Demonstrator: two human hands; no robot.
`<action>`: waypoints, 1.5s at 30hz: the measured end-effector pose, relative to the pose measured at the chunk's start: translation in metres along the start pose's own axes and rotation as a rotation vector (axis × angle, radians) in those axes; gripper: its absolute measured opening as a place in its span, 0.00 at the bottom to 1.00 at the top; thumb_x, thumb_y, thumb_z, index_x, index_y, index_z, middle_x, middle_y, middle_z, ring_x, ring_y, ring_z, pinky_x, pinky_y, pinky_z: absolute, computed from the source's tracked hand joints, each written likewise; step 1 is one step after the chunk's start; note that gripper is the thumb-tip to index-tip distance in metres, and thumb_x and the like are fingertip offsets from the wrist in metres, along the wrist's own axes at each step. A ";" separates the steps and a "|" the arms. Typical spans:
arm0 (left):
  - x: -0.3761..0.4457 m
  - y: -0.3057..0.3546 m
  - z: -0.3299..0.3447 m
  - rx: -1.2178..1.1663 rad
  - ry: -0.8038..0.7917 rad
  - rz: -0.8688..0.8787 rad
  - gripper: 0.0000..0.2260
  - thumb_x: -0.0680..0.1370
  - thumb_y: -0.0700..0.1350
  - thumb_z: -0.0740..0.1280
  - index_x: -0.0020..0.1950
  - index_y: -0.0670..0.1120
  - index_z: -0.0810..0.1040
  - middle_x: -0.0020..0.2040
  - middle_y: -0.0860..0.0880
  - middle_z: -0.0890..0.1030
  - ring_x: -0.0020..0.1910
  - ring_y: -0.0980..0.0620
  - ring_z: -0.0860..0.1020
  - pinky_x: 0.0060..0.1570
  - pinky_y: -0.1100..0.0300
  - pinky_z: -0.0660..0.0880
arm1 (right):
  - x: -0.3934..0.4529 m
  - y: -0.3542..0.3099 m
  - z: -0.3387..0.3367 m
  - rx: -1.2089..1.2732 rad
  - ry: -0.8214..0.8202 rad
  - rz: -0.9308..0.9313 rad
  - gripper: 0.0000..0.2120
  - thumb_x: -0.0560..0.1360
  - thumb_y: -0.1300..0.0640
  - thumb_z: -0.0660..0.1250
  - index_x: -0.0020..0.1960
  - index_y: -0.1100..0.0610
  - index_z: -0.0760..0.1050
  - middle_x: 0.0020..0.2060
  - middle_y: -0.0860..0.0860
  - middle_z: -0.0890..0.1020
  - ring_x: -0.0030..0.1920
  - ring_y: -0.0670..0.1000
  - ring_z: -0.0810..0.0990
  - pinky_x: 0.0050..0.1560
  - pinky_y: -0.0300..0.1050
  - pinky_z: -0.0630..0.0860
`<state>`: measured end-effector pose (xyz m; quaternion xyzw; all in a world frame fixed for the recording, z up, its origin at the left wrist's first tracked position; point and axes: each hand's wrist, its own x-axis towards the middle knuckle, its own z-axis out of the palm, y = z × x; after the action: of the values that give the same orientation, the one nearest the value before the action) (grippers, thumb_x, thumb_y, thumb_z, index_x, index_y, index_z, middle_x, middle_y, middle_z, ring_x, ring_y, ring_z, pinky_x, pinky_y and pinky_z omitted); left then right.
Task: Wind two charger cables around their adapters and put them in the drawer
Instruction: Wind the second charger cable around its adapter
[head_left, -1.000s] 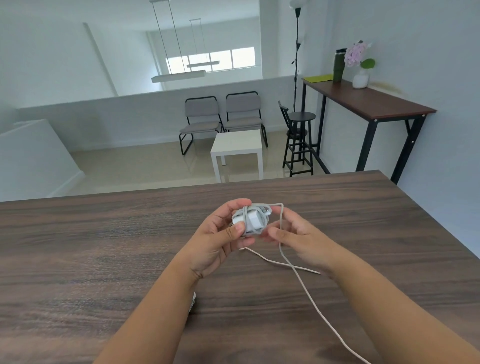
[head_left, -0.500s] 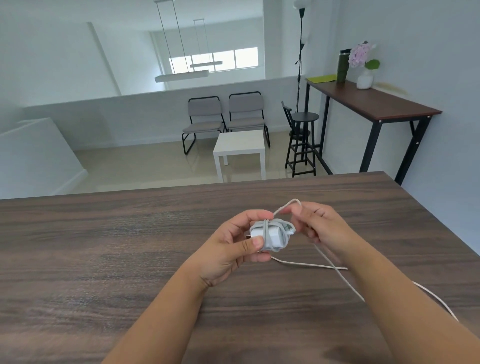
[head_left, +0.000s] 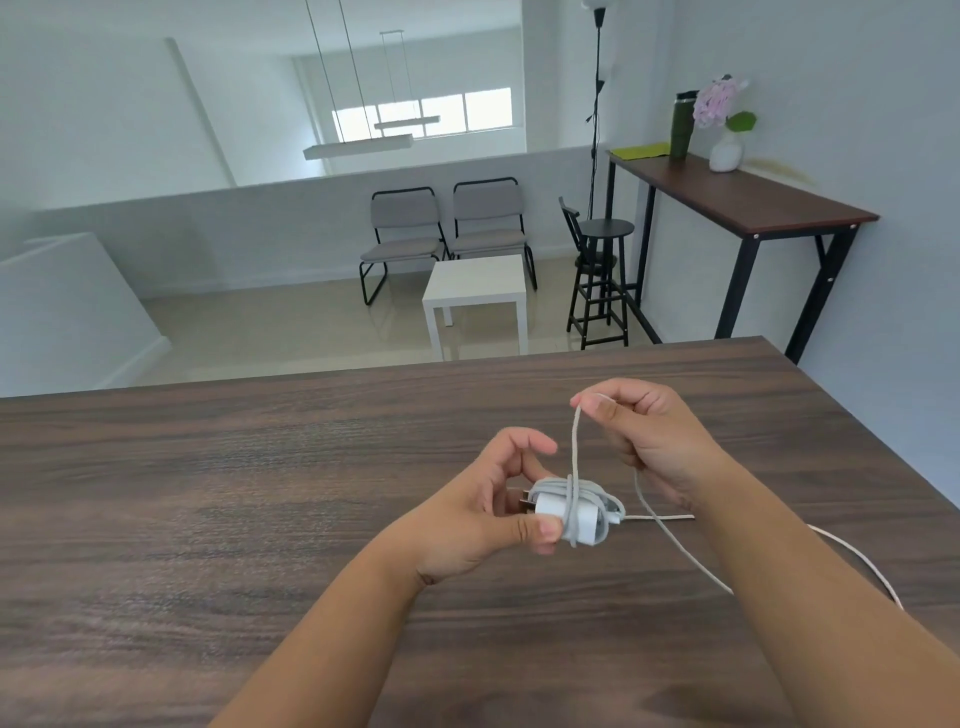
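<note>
A white charger adapter (head_left: 574, 517) with several turns of white cable around it is held just above the dark wooden table (head_left: 208, 493). My left hand (head_left: 485, 506) grips it by the plug end, thumb under and fingers behind. My right hand (head_left: 647, 441) pinches the white cable (head_left: 575, 441) above and to the right of the adapter, pulling a taut strand upward. The loose remainder of the cable trails across the table under my right forearm to the right. A second charger and the drawer are not in sight.
The table's far edge runs just beyond my hands, and its right edge slants down the frame's right side. Beyond stand a white side table (head_left: 475, 291), two grey chairs (head_left: 444, 234), a black stool (head_left: 602, 270) and a tall desk (head_left: 748, 200) with a vase.
My right hand has risen away from the adapter, drawing the cable up into a straight strand. The adapter in my left hand has stayed at about the same spot over the table.
</note>
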<state>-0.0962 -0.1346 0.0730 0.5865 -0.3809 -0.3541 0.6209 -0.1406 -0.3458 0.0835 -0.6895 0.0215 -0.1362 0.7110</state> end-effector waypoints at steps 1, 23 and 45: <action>0.001 -0.002 0.002 0.021 -0.005 -0.016 0.24 0.71 0.39 0.73 0.63 0.48 0.68 0.54 0.48 0.72 0.48 0.52 0.78 0.47 0.56 0.78 | -0.001 -0.001 0.003 -0.020 -0.015 -0.028 0.07 0.74 0.58 0.67 0.46 0.61 0.81 0.18 0.43 0.71 0.20 0.42 0.61 0.23 0.37 0.54; 0.009 -0.018 -0.005 0.073 0.513 0.172 0.20 0.67 0.41 0.76 0.56 0.49 0.75 0.49 0.53 0.77 0.44 0.55 0.79 0.41 0.61 0.78 | -0.044 0.037 0.045 -0.664 -0.163 -0.055 0.13 0.77 0.44 0.57 0.49 0.44 0.79 0.42 0.45 0.85 0.47 0.47 0.81 0.52 0.46 0.76; 0.004 -0.024 -0.019 0.651 0.401 0.209 0.19 0.71 0.41 0.77 0.59 0.55 0.79 0.50 0.51 0.73 0.46 0.56 0.76 0.43 0.64 0.76 | -0.038 -0.025 0.013 -1.338 -0.289 -0.285 0.12 0.79 0.44 0.54 0.47 0.47 0.74 0.38 0.44 0.80 0.40 0.48 0.76 0.43 0.47 0.76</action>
<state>-0.0773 -0.1314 0.0486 0.7682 -0.4023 -0.0282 0.4972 -0.1780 -0.3251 0.1025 -0.9866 -0.0847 -0.0926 0.1045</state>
